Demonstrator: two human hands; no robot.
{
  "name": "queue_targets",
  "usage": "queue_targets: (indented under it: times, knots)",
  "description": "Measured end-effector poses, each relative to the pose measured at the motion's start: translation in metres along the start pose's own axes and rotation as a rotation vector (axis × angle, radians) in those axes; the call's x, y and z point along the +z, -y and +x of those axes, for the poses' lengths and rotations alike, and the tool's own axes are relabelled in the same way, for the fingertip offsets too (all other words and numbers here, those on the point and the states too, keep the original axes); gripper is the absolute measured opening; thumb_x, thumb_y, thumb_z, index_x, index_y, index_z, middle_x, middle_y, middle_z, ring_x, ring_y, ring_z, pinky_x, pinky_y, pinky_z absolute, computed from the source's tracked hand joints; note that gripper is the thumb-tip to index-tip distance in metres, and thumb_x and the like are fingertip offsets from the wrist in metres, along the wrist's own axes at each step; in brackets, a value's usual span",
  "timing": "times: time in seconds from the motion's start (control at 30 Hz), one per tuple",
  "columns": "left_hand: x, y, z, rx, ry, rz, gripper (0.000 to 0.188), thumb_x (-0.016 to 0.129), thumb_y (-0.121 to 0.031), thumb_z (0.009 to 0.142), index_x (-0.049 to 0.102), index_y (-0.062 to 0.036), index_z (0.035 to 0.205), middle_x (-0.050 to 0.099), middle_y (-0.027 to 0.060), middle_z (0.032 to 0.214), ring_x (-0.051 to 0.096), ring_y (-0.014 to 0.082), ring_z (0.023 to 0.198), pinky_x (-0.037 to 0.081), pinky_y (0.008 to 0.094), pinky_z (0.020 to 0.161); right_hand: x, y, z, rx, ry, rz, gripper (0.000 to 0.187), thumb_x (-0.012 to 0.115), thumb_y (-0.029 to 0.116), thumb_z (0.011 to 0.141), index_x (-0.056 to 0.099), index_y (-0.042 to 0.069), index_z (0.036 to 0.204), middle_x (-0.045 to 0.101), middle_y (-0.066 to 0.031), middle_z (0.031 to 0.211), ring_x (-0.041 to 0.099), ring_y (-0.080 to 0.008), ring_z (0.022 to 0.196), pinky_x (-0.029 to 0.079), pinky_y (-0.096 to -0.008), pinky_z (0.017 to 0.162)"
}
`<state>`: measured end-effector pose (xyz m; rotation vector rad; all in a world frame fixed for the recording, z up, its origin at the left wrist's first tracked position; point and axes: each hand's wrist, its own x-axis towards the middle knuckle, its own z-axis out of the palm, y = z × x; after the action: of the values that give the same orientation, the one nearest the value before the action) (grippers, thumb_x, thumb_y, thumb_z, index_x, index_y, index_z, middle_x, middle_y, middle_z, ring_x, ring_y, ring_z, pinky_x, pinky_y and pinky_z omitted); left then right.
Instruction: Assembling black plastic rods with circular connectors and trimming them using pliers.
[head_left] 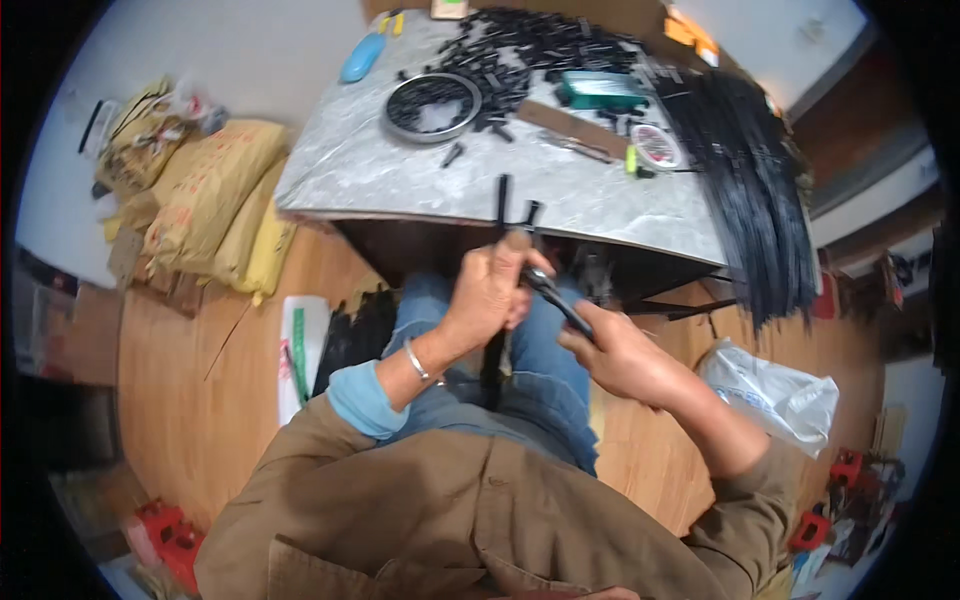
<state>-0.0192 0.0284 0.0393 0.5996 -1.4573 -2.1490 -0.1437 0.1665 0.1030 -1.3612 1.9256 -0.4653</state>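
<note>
My left hand [487, 293] is closed round black strips [503, 200], whose upper ends stick up past the fingers near the table's front edge. A dark strip length [493, 365] hangs below that hand, between my knees. My right hand [625, 357] is closed on the handle of a slim, dark metal hand tool [556, 297]. The tool's head reaches up to the fingers of my left hand, beside the strips. Its exact kind is hidden by the fingers and blur.
The grey marble-look table [335, 165] bears many small black pieces [540, 45], a round metal dish [477, 108], a teal box [603, 90] and a blue-handled tool [363, 58]. Long black strips [750, 190] drape over its right edge. Sacks [215, 200] lie left; a white plastic bag [775, 395] lies right.
</note>
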Motion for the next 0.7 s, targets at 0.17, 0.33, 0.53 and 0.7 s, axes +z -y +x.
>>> queue_targets:
  times: [0.17,0.33,0.53,0.7]
  knots:
    - [-0.021,0.016,0.037,0.21,-0.372,0.097,0.044,0.054,-0.045,0.093,0.056,-0.0009,0.095,0.044,-0.0017,0.059,0.041,0.0059,0.044,0.035,0.0218,0.038,-0.014,-0.038,0.083,-0.042,-0.34,-0.466,0.049,0.058,0.046,0.087,0.049,-0.003,0.092,0.062,-0.0282,0.08,0.061,-0.0439,0.079,0.047,-0.0487,0.068]
    - [-0.025,-0.032,0.045,0.369,-0.398,0.039,0.026,0.069,-0.025,0.087,0.051,-0.0063,0.085,0.047,-0.0026,0.06,0.044,0.0058,0.046,0.037,0.0205,0.04,-0.031,-0.067,0.122,-0.016,-0.629,-0.635,0.056,0.062,0.054,0.08,0.051,0.001,0.093,0.063,-0.0202,0.079,0.064,-0.039,0.073,0.051,-0.0474,0.065]
    - [-0.063,-0.103,0.014,0.528,-0.39,-0.16,0.031,0.058,-0.038,0.093,0.048,-0.0112,0.083,0.038,-0.004,0.06,0.038,0.0067,0.046,0.033,0.0221,0.041,-0.024,-0.064,0.123,-0.121,-0.767,-0.678,0.051,0.067,0.048,0.076,0.054,0.003,0.095,0.058,-0.015,0.089,0.059,-0.0342,0.083,0.046,-0.043,0.071]
    - [-0.125,-0.15,-0.003,0.642,-0.531,-0.267,0.037,0.057,-0.047,0.091,0.044,-0.0141,0.077,0.033,-0.0045,0.06,0.032,0.0076,0.048,0.028,0.0234,0.043,0.024,-0.049,0.08,-0.656,-0.881,-0.26,0.021,0.073,0.019,0.074,0.059,0.004,0.078,0.054,-0.01,0.072,0.054,-0.0298,0.068,0.043,-0.0382,0.062]
